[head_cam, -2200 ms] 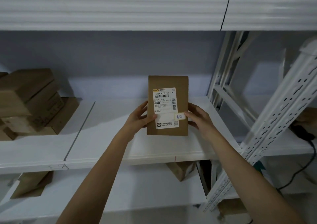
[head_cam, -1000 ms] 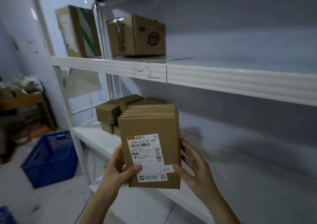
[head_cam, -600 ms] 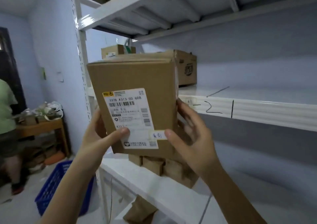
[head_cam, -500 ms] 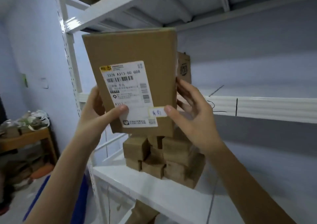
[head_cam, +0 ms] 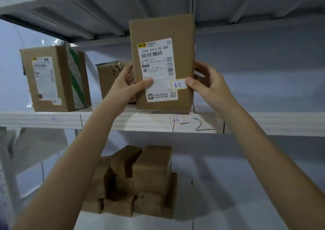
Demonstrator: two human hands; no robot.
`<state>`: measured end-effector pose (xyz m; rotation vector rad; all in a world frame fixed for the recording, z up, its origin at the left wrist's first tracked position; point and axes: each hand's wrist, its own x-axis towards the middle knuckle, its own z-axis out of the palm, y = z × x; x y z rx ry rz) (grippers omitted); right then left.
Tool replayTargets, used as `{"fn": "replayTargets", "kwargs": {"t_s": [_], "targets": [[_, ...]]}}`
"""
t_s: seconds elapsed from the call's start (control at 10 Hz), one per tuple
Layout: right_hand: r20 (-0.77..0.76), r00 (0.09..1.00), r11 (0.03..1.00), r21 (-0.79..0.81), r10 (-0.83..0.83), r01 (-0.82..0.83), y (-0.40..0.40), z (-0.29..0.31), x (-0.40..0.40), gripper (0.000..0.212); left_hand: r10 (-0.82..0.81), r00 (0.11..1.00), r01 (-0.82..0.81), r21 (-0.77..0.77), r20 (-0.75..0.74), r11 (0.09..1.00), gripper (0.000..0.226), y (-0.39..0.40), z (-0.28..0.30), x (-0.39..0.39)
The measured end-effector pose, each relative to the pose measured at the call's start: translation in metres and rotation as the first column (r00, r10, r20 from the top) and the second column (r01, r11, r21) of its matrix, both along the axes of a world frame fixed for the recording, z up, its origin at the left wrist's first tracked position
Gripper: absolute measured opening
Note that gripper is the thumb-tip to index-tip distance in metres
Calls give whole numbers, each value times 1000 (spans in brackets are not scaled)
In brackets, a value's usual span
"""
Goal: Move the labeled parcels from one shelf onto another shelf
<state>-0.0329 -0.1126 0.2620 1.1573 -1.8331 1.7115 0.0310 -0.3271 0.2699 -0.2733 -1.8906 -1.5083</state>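
Observation:
A brown cardboard parcel point(head_cam: 182, 36) with a white shipping label and a small yellow-edged handwritten tag stands upright at the front edge of the upper white shelf point(head_cam: 263, 122). My left hand point(head_cam: 127, 87) grips its left side, thumb on the label. On its right side my right hand point(head_cam: 205, 81) holds it, thumb beside the tag. A matching small tag is stuck on the shelf's front lip just below the parcel, next to a handwritten "1-2".
Two more boxes stand on the same shelf to the left: a labeled one with green tape point(head_cam: 54, 78) and a smaller one point(head_cam: 109, 78) partly behind my left hand. A heap of several small brown boxes point(head_cam: 144, 182) lies on the shelf below. Another shelf's underside point(head_cam: 105, 4) hangs close above.
I have carried the parcel from the lower shelf up and to the left. It now sits at the edge of the upper shelf marked 1-2, both hands still on it.

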Motion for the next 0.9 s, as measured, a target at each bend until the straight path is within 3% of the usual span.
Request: {"fn": "replayTargets", "kwargs": {"t_s": [0.4,0.5,0.6,0.7,0.8,0.9], "targets": [[-26,997,982,173,-72,75,-11,-11,-23,52,-57,998,56,49,20,997,68,-19,-16,-37],[-27,995,972,214,-94,98,-15,-9,-20,53,-63,998,62,53,15,997,73,-21,-15,-38],[-20,996,965,244,-92,94,-17,-9,-16,52,-72,997,71,42,30,997,94,-23,-15,-35],[-18,989,923,358,-144,141,-17,-18,-4,51,-56,997,55,17,62,998,96,-22,-20,-29],[-20,946,862,406,-324,304,-16,-29,11,61,177,983,-176,-41,45,984,96,-26,-19,-12],[-75,827,816,137,-557,562,2,-65,41,53,347,927,-351,-5,-139,936,82,-36,-60,29]]}}
